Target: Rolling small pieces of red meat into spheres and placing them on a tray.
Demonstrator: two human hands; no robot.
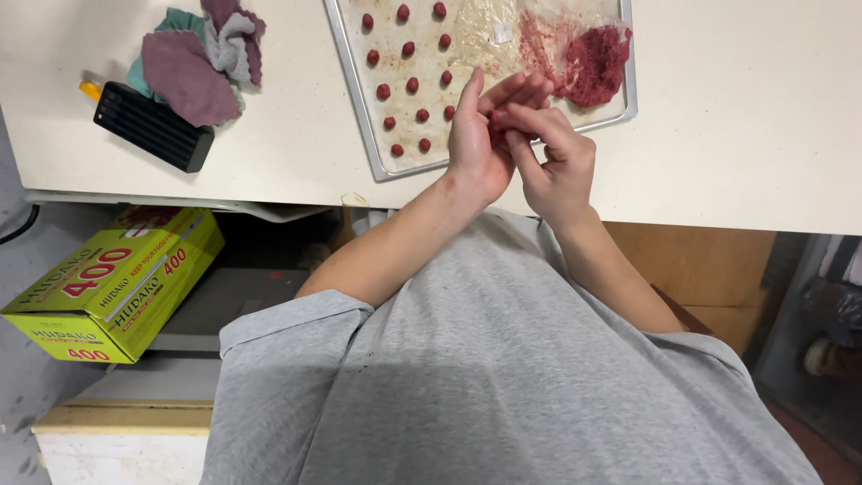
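My left hand (476, 135) is held palm-up over the near edge of a metal baking tray (352, 85). My right hand (552, 157) presses its fingers into the left palm, with a small bit of red minced meat (496, 128) between them. Several small red meat balls (410, 85) lie in rows on the tray's left half. A mound of raw red mince (594, 63) on clear plastic wrap (489, 31) fills the tray's right half, just beyond my fingertips.
A pile of crumpled cloths (202, 58) and a black ribbed block (153, 126) lie on the pale counter (736, 135) to the left. A yellow-green box of wrap (117, 283) sits on a lower shelf beneath the counter's edge.
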